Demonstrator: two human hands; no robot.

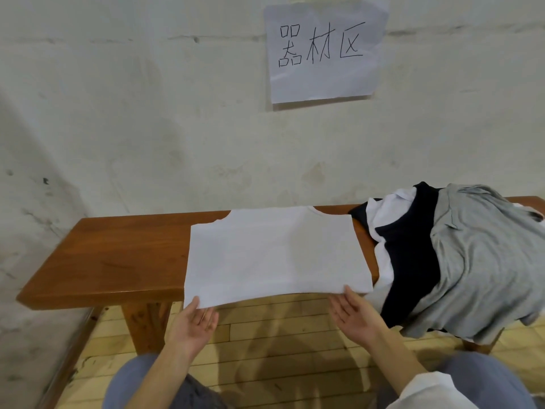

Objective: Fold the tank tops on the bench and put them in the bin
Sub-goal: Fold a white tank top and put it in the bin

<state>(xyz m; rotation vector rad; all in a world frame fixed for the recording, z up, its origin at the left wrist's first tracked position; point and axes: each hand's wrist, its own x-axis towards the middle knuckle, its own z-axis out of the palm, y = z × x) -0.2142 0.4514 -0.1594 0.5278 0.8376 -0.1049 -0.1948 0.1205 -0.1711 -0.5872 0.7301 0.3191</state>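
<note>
Palms are turned upward nearest the camera: the left hand (pixel 193 320) and the right hand (pixel 354 315) are held open with fingers loosely spread. Nothing is gripped, and only the thumb tips appear to touch the near hem of the white tank top (pixel 274 255). That hem overhangs the front edge of the bench (pixel 118 255), just above the fingers. The cloth is judged light, thin and limp, and it would be expected to droop and crease if lifted from a single point. Hold is best taken at the two near corners, one just ahead of each hand, so that the hem can be carried over evenly. Beyond the hands the garment is laid flat and smooth across the bench, plain white, with an armhole curve and the neckline at its far edge. Further out, to the right of the right hand, a pile of unfolded tops (pixel 483 261) is heaped, grey over black over white. No bin is seen.
</note>
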